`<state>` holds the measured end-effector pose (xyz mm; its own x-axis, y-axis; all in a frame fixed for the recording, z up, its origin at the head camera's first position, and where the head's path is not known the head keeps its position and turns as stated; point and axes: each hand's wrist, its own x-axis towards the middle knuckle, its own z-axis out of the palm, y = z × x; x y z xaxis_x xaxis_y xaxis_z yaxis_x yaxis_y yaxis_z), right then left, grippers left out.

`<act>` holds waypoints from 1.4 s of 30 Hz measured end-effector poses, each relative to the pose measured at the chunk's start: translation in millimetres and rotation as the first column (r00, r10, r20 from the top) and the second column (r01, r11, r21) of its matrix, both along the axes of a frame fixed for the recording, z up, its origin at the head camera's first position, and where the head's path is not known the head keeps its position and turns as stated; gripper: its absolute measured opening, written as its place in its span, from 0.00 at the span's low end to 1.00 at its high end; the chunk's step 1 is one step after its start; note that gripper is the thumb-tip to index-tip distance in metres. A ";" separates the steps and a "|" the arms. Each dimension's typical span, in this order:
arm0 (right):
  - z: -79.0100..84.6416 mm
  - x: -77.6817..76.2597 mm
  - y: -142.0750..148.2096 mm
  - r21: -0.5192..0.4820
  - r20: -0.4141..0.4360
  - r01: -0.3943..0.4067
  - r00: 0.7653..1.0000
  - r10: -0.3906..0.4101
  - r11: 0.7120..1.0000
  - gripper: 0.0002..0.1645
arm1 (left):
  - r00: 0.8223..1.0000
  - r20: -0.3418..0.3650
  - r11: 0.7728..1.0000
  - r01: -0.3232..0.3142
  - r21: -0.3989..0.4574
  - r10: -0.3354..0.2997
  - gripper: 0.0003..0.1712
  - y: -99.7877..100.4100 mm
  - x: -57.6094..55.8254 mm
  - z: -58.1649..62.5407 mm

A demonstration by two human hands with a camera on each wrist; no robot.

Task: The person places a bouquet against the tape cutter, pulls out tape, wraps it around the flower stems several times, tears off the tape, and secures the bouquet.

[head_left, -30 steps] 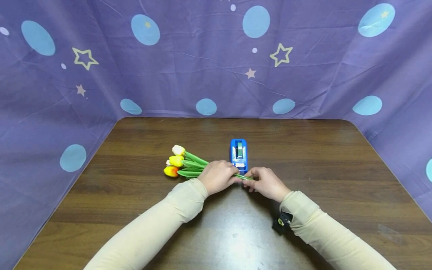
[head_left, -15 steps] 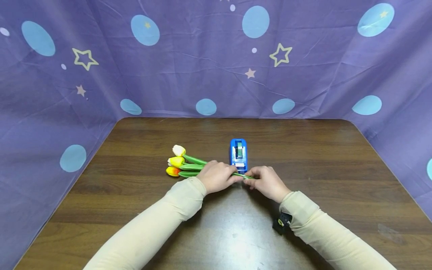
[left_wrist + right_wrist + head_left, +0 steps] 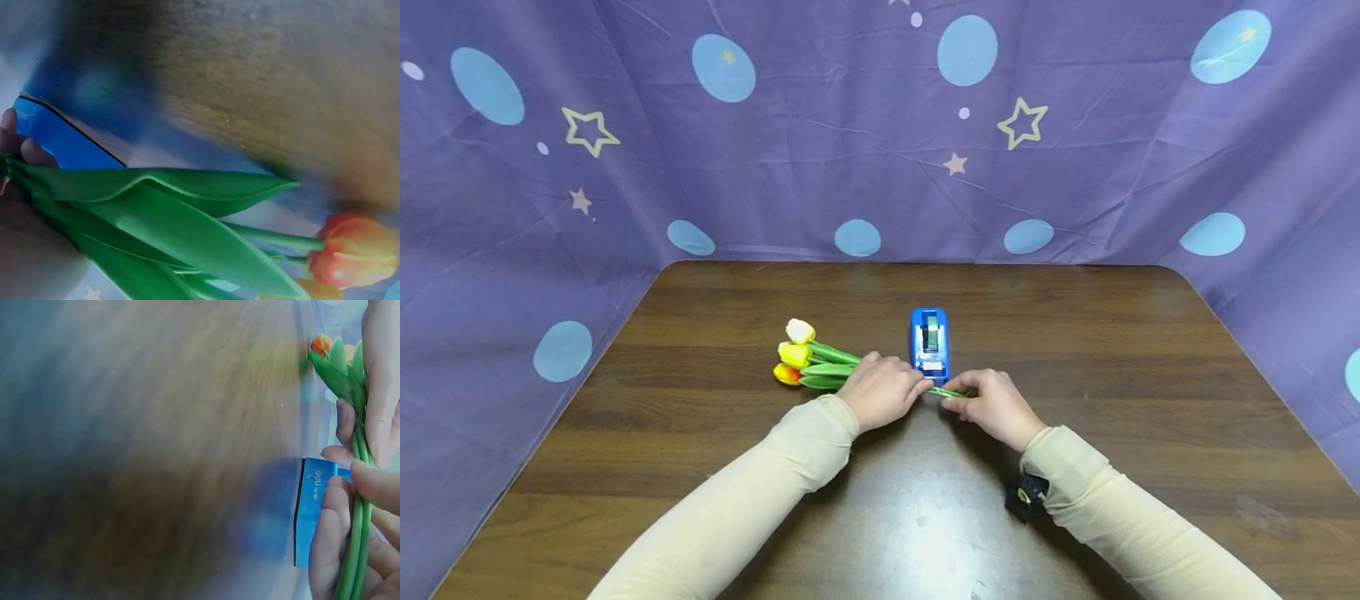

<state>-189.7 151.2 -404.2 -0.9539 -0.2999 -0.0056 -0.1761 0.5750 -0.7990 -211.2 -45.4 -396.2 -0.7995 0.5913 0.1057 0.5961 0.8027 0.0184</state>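
Note:
A bunch of artificial tulips [image 3: 794,356] with white, yellow and orange-red blooms lies across the middle of the table, blooms to the left. My left hand [image 3: 883,392] grips it round the stems below the leaves [image 3: 156,219]. Beside it, my right hand [image 3: 996,408] pinches the lower stems [image 3: 355,556] between thumb and fingers. A pale shiny spot shows on the stems between the two hands. Just beyond the hands stands a blue tape dispenser [image 3: 930,346] with a green roll, its front end close to the stems; its side [image 3: 307,512] shows in the right wrist view.
The brown wooden table [image 3: 1112,333] stretches out on both sides. A purple curtain [image 3: 880,150] with blue dots and stars hangs behind it and at the sides. A black device [image 3: 1028,493] sits at the right wrist, under the sleeve cuff.
The tulip blooms have shifted slightly right and turned a little as the bunch rolls in the hands. Both hands stay nearly in place, and the tape dispenser has not moved.

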 end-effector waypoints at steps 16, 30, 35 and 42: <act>0.9 -3.4 0.6 -0.017 0.103 -0.005 0.995 0.006 1.000 0.16 | 0.996 -0.078 0.998 0.053 0.030 -0.050 0.17 -2.9 0.0 -0.2; 2.1 -5.3 -0.3 0.078 0.071 -0.051 0.996 0.045 0.996 0.14 | 0.990 -0.117 0.995 0.087 0.047 -0.081 0.14 -5.0 -0.7 -1.2; 3.0 -6.3 -0.9 0.083 0.077 -0.069 0.995 0.062 0.994 0.15 | 0.984 -0.150 0.994 0.100 0.047 -0.092 0.14 -5.8 -1.7 -2.7; 0.3 -6.5 -0.7 0.079 0.058 -0.073 0.996 0.068 0.994 0.14 | 0.982 -0.166 0.993 0.103 0.049 -0.094 0.13 -6.0 -2.1 -4.2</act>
